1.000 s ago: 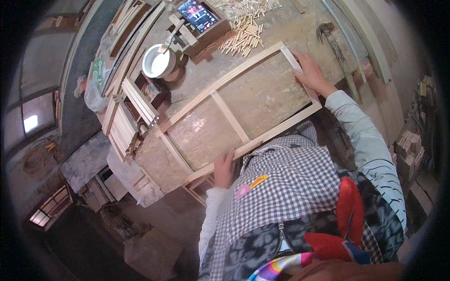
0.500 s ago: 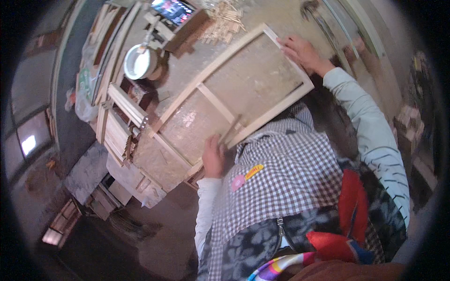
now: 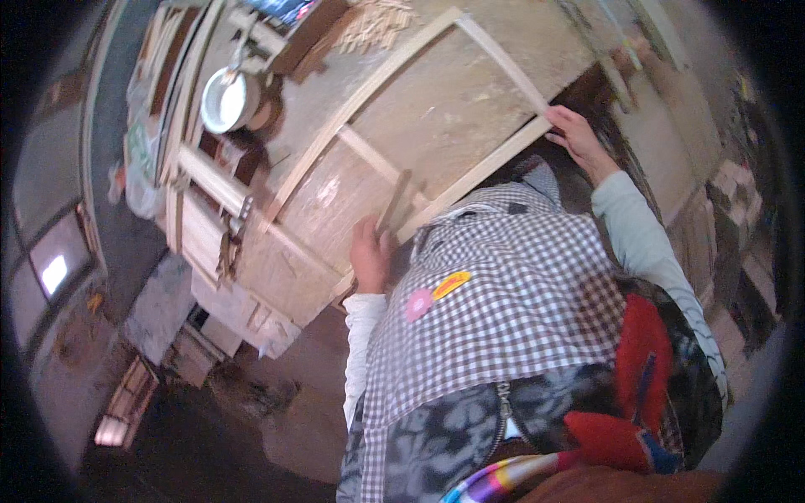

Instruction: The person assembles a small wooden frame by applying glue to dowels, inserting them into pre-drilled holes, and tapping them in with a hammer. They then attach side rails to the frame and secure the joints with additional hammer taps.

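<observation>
A pale wooden frame (image 3: 495, 163), rectangular with a crossbar (image 3: 377, 159), lies across the worktable in front of me. My right hand (image 3: 579, 138) grips its near right corner with bent fingers. Beside the frame's near rail is my left hand (image 3: 370, 256), closed around a narrow wooden stick (image 3: 395, 201) that points up and away over the frame. What the hidden end of the stick looks like I cannot tell.
A white bucket (image 3: 220, 113) with a brush in it stands at the far left. Wood strips (image 3: 201, 230) are stacked along the left edge. Small wood pieces (image 3: 381, 23) lie at the back, near a dark wooden box (image 3: 314, 35) and a lit screen (image 3: 283, 7).
My right hand has slid from the far right end piece to the near right corner of the frame. My left hand still holds the stick. The whole view has shifted slightly.
</observation>
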Available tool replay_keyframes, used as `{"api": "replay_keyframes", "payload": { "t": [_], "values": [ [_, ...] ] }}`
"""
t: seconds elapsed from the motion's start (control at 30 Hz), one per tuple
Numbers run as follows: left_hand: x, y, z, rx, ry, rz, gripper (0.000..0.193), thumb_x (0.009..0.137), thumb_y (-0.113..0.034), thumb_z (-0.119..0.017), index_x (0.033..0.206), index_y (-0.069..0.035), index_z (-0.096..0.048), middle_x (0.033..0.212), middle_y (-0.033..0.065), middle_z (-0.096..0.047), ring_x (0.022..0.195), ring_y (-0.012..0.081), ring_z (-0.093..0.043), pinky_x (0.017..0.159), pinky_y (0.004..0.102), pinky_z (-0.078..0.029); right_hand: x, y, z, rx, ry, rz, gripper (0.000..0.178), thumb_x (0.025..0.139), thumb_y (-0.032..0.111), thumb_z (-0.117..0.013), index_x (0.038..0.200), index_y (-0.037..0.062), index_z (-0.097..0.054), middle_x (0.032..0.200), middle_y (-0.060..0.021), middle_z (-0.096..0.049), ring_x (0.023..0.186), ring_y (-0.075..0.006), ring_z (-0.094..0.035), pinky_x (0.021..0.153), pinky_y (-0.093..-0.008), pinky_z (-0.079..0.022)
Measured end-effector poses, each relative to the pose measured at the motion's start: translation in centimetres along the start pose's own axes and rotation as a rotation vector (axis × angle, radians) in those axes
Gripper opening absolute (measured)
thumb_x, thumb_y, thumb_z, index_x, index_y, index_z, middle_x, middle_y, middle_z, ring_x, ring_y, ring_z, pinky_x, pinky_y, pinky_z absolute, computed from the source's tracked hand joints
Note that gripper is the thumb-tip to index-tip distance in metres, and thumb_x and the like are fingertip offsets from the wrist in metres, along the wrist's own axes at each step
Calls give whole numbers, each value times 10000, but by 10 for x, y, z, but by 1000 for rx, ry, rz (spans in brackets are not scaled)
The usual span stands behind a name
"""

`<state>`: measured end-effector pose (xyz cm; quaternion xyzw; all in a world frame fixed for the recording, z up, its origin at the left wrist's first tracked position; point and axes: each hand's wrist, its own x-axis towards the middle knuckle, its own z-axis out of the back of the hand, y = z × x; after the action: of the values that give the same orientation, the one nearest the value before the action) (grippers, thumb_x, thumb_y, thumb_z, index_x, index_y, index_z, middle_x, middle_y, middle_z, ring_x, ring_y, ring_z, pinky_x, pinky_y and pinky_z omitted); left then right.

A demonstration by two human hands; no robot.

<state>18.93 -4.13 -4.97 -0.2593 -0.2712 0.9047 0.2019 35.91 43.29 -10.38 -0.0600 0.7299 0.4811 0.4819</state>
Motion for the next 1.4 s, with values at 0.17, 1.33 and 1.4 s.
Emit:
{"api": "replay_keyframes", "payload": {
  "t": [0.17, 1.33, 1.4],
  "values": [
    [-15, 35, 21, 48, -119, 161, 368, 883, -126, -719, 1232, -35, -644, 1137, 206, -637, 996, 407, -645, 865, 469, -520, 5, -19, 3, 152, -4, 20, 254, 1054, 293, -614, 1239, 128, -673, 1135, 31, -668, 1082, -90, -590, 914, -295, -469],
    [46, 142, 70, 376, -485, 376, 595, 914, -167, -697, 1480, -143, -518, 1057, 197, -580, 906, 405, -661, 759, 503, -547, 57, -49, 59, 155, -12, 87, 184, 1065, 241, -629, 1131, 72, -660, 920, 32, -624, 787, -55, -586, 699, -189, -527],
    [43, 149, 69, 305, -523, 341, 523, 921, -151, -678, 1431, -125, -567, 1080, 210, -596, 932, 418, -662, 782, 506, -546, 55, -47, 59, 184, -21, 61, 198, 1066, 239, -626, 1136, 57, -657, 937, 15, -629, 810, -69, -599, 737, -192, -543]
  ]
}}
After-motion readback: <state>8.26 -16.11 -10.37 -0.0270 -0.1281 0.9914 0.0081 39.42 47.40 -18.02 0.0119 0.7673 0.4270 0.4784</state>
